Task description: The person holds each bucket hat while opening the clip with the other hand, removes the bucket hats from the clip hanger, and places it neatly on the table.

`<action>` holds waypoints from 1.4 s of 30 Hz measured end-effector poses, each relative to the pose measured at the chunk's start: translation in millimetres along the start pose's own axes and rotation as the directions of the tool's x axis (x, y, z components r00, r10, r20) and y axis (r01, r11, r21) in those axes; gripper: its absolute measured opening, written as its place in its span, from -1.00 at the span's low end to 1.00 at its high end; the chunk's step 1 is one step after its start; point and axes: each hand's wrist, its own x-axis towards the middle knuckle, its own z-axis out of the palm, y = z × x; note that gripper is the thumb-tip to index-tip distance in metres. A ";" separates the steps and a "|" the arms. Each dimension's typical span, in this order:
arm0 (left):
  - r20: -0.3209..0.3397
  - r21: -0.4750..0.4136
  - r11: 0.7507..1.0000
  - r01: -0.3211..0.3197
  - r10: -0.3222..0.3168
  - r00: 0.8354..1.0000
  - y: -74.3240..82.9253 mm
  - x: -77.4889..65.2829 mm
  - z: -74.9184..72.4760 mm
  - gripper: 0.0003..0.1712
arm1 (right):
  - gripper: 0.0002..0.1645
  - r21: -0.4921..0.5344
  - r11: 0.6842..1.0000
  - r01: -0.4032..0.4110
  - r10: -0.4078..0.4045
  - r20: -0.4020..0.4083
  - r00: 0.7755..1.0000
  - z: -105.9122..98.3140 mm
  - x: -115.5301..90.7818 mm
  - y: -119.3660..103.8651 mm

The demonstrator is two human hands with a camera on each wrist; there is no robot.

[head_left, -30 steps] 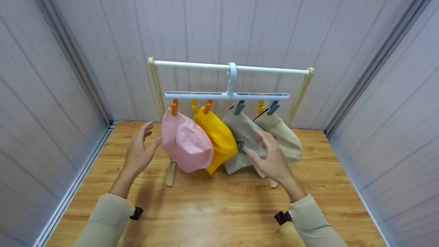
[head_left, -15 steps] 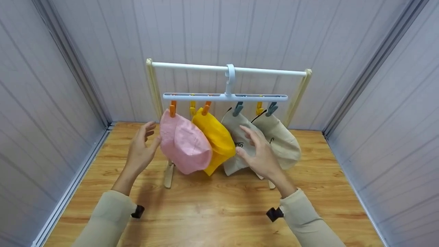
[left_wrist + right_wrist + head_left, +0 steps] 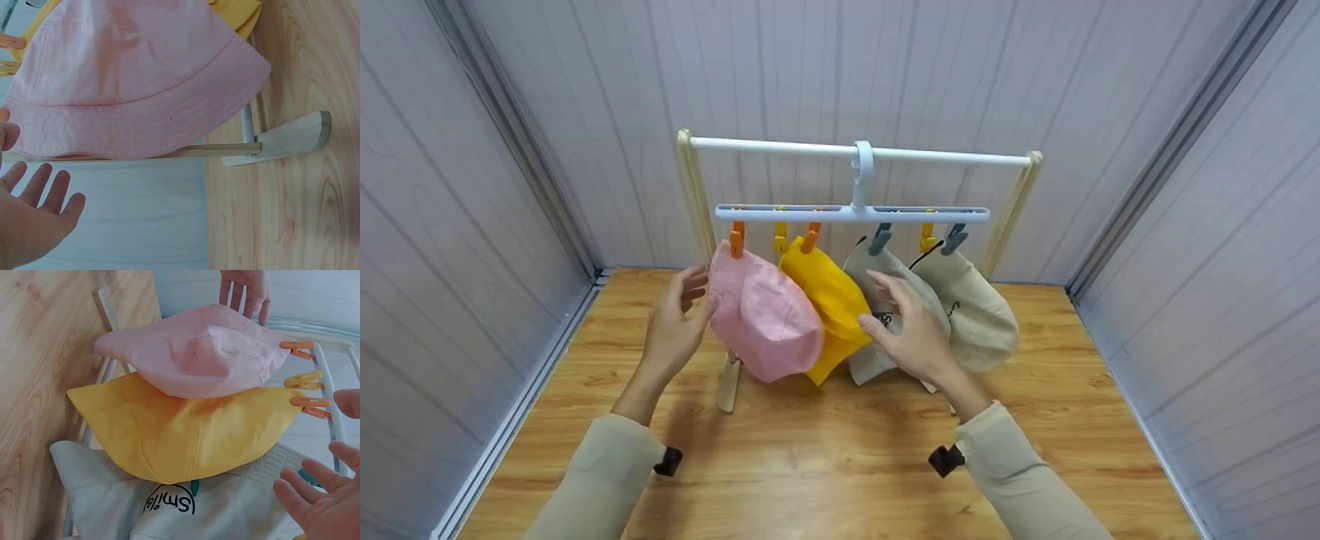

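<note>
A pink bucket hat (image 3: 769, 315) hangs at the left end of a pale blue clip hanger (image 3: 855, 214), held by an orange peg (image 3: 736, 241). Beside it hang a yellow hat (image 3: 829, 300), a grey hat (image 3: 225, 509) printed "Smile", and a cream hat (image 3: 979, 311). My left hand (image 3: 675, 322) is right at the pink hat's brim, thumb overlapping its edge in the head view; in the left wrist view its fingers (image 3: 56, 191) are spread and loosely bent. In front of the grey hat is my right hand (image 3: 911, 330), thumb apart from relaxed fingers, near the yellow hat's edge.
The hanger hooks over the white bar (image 3: 780, 146) of a small wooden-legged rack, one foot (image 3: 287, 138) of which rests on the wood-grain table (image 3: 810, 480). Yellow pegs (image 3: 781, 236) and grey-green pegs (image 3: 880, 238) also hang there. Pale panels (image 3: 840, 67) enclose the sides and back.
My right hand has moved left, from between the grey and cream hats to near the yellow one. My left hand has shifted slightly right, closer to the pink hat.
</note>
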 end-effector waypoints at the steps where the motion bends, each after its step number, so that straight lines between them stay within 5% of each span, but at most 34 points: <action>1: 0.000 -0.006 1.000 0.003 -0.003 1.000 -0.2 0.2 0.5 -0.46 | -0.30 -0.013 1.000 0.000 0.000 0.002 1.000 0.4 0.7 -0.6; 8: -0.009 -0.055 0.998 0.000 -0.001 1.000 -3.4 0.8 4.3 -0.49 | -0.29 -0.044 0.999 0.001 -0.001 0.011 1.000 5.5 5.1 -5.4; 22: -0.081 -0.004 0.998 0.058 -0.058 0.995 -2.8 0.1 9.5 -0.56 | -0.28 0.036 0.999 0.016 -0.017 0.036 0.999 15.8 13.0 -10.0; 34: -0.106 -0.026 0.996 0.080 -0.083 0.991 -3.5 -3.8 10.1 -0.61 | -0.31 0.002 1.000 0.014 -0.014 0.052 0.999 29.2 23.3 -19.5; 42: -0.109 -0.049 0.994 0.100 -0.104 0.989 2.0 -7.8 12.9 -0.62 | -0.36 0.089 0.996 0.006 -0.014 0.079 0.997 39.7 34.9 -34.4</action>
